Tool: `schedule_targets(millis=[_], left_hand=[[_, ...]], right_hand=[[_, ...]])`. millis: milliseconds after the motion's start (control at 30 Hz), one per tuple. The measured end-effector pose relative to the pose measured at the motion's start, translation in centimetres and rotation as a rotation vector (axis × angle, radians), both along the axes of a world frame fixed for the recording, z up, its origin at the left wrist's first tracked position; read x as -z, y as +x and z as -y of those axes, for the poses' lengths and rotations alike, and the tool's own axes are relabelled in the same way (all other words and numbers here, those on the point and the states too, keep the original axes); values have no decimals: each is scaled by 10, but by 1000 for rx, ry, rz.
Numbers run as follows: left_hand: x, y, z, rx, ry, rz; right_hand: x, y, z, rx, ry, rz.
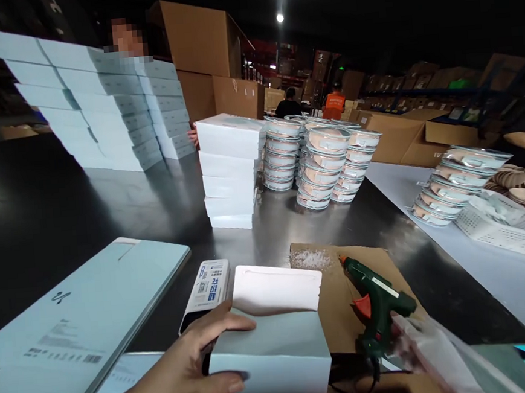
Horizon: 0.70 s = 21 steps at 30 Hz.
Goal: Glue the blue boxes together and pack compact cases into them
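Gripping light-blue box (273,335) over its left edge with left hand (196,356); see green glue gun (379,290) just right of box, long axis slanting away leftward. Can't tell right hand's state.

1 held box (278,337), 1 glue gun (379,296), 1 wht basket (515,240), 5 ctr-stack boxes (229,186) (incl. top one).

The left hand (180,366) is gripping a pale-blue cardboard box (278,371) with a raised white flap (276,287), while a green plastic glue gun (377,293) is resting on brown cardboard (331,288).
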<state>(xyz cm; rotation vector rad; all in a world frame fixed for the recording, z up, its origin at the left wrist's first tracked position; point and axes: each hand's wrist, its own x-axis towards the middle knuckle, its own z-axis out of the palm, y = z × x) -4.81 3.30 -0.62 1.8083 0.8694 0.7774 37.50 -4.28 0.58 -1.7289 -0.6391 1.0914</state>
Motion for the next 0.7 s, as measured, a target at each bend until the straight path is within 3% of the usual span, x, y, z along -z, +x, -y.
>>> schedule_targets(millis=[33, 100, 167, 233, 300, 400, 567, 633, 700], left_hand=[[5, -1, -1, -9, -3, -18], [14, 0, -1, -25, -17, -36], [20, 5, 2, -51, -41, -34], [24, 12, 7, -117, -71, 28], [25, 21, 13, -196, -83, 199], [22, 28, 20, -228, -12, 438], [11, 19, 12, -1, 98, 160], [5, 13, 6, 59, 102, 91], [-2, 8, 0, 37, 115, 105]], right_hand=[[-1, -5, 5, 24, 39, 66], [-4, -31, 11, -25, 248, 164], [-5, -69, 9, -278, 505, 160], [-1, -104, 4, -566, 566, 54], [7, -125, 3, -693, 590, -15], [19, -129, 4, -735, 650, 141], [6, -122, -3, -840, 898, 646], [-5, -121, -6, -862, 900, 637], [-14, -119, -5, -837, 812, 539]])
